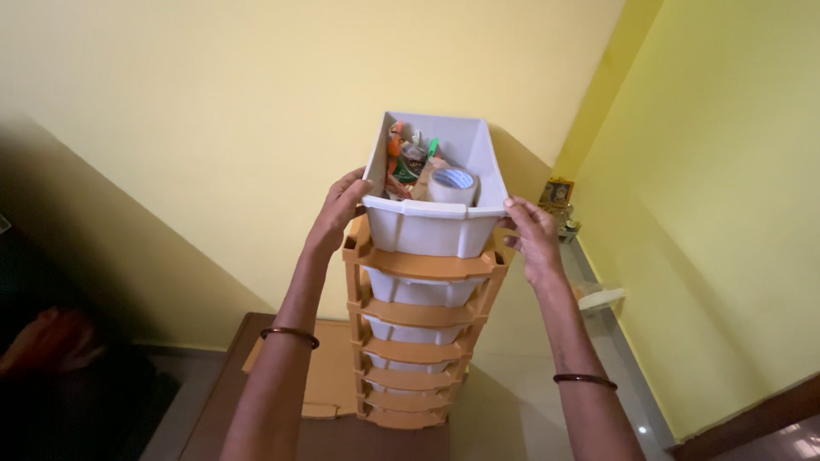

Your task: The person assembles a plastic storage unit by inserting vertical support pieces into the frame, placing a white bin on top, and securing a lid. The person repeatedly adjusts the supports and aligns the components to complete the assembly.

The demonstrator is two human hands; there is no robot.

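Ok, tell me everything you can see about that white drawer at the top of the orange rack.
The white drawer looks like smooth plastic, open-topped and deep, with a scooped front lip. It sits at the top of the orange rack, pulled out toward the camera. The left hand grips its left front corner, the right hand its right one. Inside lie a roll of tape and some small packets.

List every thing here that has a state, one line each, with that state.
Top drawer: held at both sides, seated atop the rack, open-topped, filled.
Tape roll: lying inside that drawer.
Lower drawers: pushed in.
Drawer rack: upright.
Left hand: gripping the drawer's side.
Right hand: gripping the other side.
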